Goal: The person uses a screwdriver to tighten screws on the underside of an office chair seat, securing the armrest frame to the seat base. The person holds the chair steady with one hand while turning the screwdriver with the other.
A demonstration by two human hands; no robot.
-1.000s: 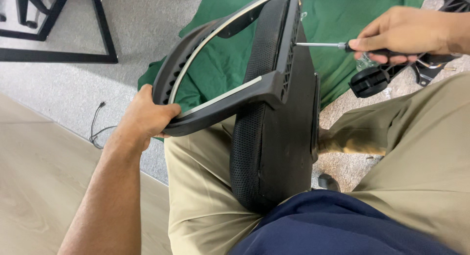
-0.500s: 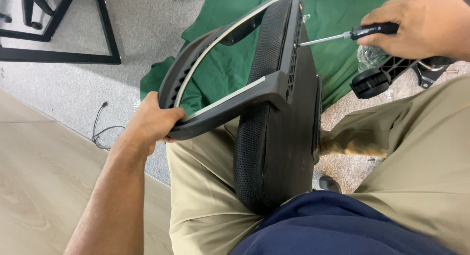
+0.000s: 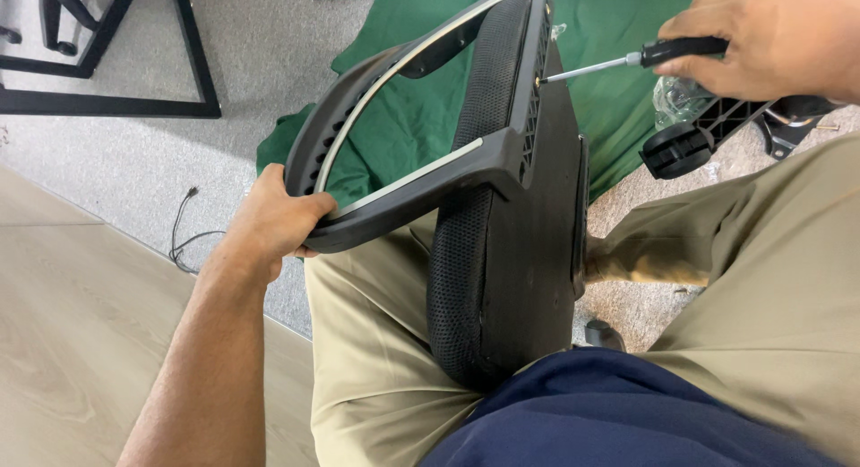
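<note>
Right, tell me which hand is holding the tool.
The right hand, at top right: it grips the black-handled screwdriver, whose tip meets the chair seat. The left hand only clasps the curved armrest.

grey carpet (image 3: 269, 64), pale wood floor (image 3: 81, 341), black metal frame (image 3: 107, 99), green cloth (image 3: 618, 37), thin cable (image 3: 184, 234)

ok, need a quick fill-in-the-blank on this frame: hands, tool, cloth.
The left hand grips the chair's curved ____.
The right hand holds a ____ by its black handle.
The cloth on the floor is ____ in colour.
Missing words: armrest; screwdriver; green.
</note>
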